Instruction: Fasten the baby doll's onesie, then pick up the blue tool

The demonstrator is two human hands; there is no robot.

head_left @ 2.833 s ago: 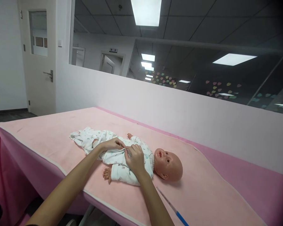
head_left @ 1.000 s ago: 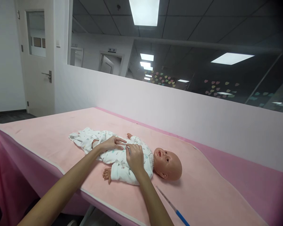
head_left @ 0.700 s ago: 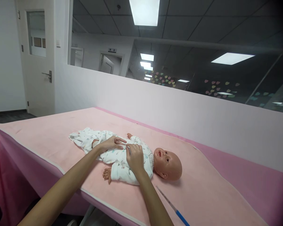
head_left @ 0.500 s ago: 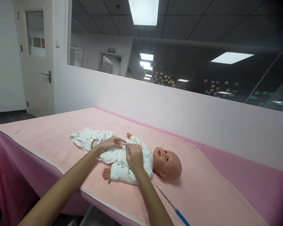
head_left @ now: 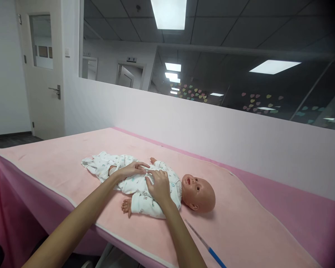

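A baby doll (head_left: 200, 193) lies on its back, head to the right, dressed in a white printed baby outfit (head_left: 139, 185). My left hand (head_left: 132, 169) rests over the belly with fingers bent; a tiny white bit shows by its fingertips, too small to name. Beside it, my right hand (head_left: 159, 185) lies on the chest, fingers curved and thumb apart from the index finger. The two hands' fingertips nearly meet over the front of the outfit. The cloth beneath the palms is hidden.
A thin metal rod with a blue handle (head_left: 216, 257) lies near the doll's head, right of my right forearm. The table's pink cover (head_left: 53, 160) hangs over its front edge. A white wall (head_left: 212, 130) with a window above runs behind; a door (head_left: 46, 100) stands at left.
My right thumb has moved away from the index finger and slightly left and down. The left hand stays nearly in place. The doll has not visibly moved.
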